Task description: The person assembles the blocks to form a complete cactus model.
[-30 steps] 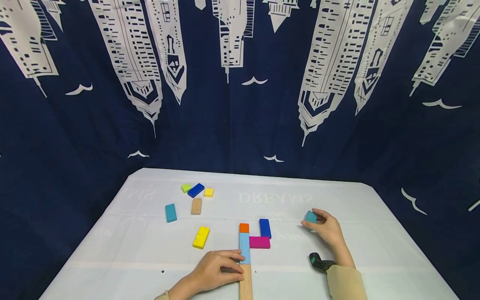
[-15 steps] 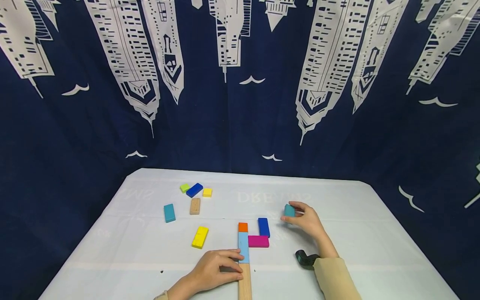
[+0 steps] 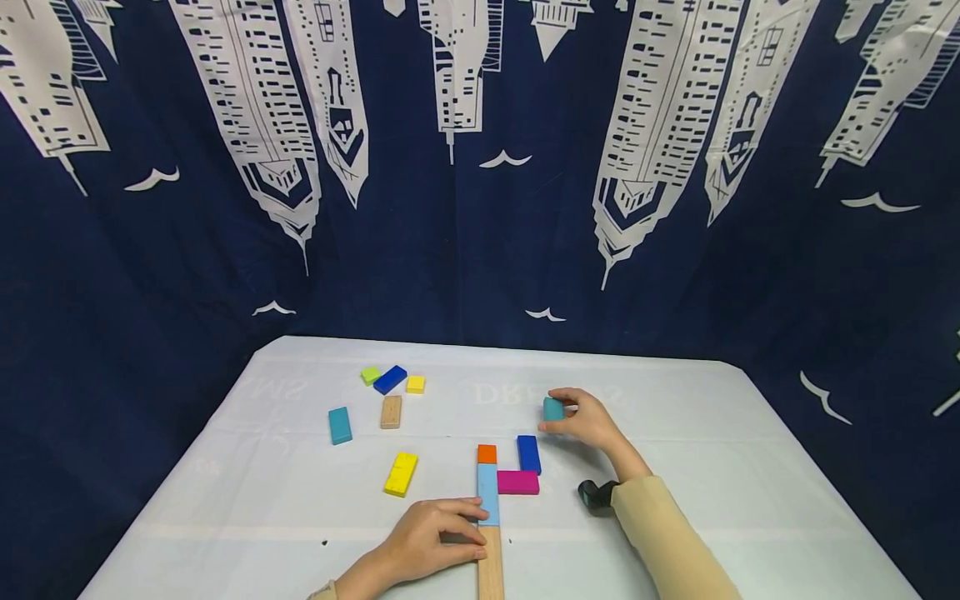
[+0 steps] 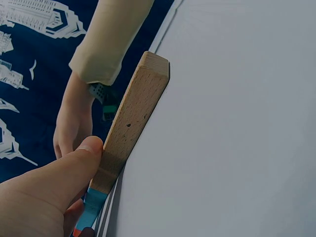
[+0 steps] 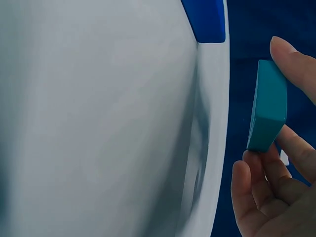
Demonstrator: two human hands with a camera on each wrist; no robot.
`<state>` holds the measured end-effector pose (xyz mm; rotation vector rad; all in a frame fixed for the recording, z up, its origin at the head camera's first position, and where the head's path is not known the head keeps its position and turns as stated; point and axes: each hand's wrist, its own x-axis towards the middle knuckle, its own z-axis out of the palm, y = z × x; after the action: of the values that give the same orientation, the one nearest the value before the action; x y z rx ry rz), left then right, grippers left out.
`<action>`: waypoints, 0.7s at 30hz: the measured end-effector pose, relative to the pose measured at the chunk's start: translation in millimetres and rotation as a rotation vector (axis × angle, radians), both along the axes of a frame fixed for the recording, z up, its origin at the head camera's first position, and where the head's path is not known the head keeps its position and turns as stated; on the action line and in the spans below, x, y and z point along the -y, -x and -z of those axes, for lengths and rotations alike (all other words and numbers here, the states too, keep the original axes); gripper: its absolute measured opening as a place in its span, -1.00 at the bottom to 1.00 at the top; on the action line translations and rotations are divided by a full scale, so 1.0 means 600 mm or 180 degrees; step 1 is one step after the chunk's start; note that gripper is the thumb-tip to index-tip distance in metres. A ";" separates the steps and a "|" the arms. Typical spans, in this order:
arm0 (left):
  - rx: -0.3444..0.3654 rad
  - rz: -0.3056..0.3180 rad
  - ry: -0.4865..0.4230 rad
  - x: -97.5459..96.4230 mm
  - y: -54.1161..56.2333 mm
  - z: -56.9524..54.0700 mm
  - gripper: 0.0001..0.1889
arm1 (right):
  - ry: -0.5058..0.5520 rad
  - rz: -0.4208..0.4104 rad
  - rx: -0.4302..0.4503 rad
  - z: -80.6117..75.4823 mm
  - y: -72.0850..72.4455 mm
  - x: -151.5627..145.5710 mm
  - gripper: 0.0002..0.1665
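Note:
In the head view my right hand (image 3: 588,421) pinches a teal block (image 3: 552,409) between thumb and fingers, behind a dark blue block (image 3: 528,454). The right wrist view shows this teal block (image 5: 269,103) up close in the fingertips. My left hand (image 3: 431,537) rests its fingertips on a light blue block (image 3: 488,492) and a long wooden block (image 3: 491,571), which lie end to end. At the far end of that row sits an orange block (image 3: 487,454). A magenta block (image 3: 517,482) juts rightward from the light blue one, with the dark blue block touching it behind.
Loose blocks lie to the left: yellow (image 3: 401,474), teal (image 3: 340,425), wooden (image 3: 391,412), dark blue (image 3: 390,380), lime (image 3: 371,376) and small yellow (image 3: 416,384). A printed navy curtain (image 3: 457,250) hangs behind the white table (image 3: 247,492).
My right hand has carried the teal block leftward and a little farther back, from the table's right side to behind the dark blue block. The left hand stays in place.

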<state>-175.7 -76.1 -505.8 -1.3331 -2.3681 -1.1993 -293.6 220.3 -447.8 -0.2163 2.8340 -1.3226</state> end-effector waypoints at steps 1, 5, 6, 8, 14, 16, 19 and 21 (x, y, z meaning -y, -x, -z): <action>0.0003 0.0003 0.0003 0.000 0.000 0.000 -0.87 | -0.0019 -0.0026 -0.0005 0.000 0.003 0.002 -0.21; 0.0022 0.0006 0.0016 0.000 0.000 0.001 -0.86 | -0.0065 -0.0136 -0.0027 0.001 0.015 0.012 -0.22; 0.0027 0.0007 0.0019 0.000 0.001 0.001 -0.86 | -0.0067 -0.0149 -0.0023 0.001 0.017 0.014 -0.22; 0.0033 0.0008 0.0022 0.000 0.001 0.001 -0.86 | -0.0055 -0.0169 0.0009 0.002 0.022 0.019 -0.22; 0.0034 0.0015 0.0005 0.000 0.001 -0.001 -0.86 | -0.0138 -0.0159 0.0159 0.011 0.033 0.029 -0.26; 0.0038 0.0019 0.0010 0.000 0.001 -0.001 -0.87 | -0.0187 -0.0140 0.0186 0.015 0.035 0.030 -0.26; 0.0038 0.0023 0.0022 0.000 0.001 -0.002 -0.87 | -0.0230 -0.0109 0.0216 0.018 0.036 0.033 -0.26; 0.0027 0.0023 0.0022 0.000 0.001 -0.002 -0.87 | -0.0267 -0.0090 0.0225 0.018 0.035 0.035 -0.26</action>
<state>-176.3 -75.9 -504.9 -1.3424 -2.3773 -1.2023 -314.7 199.4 -458.8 -0.2037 2.8093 -1.1788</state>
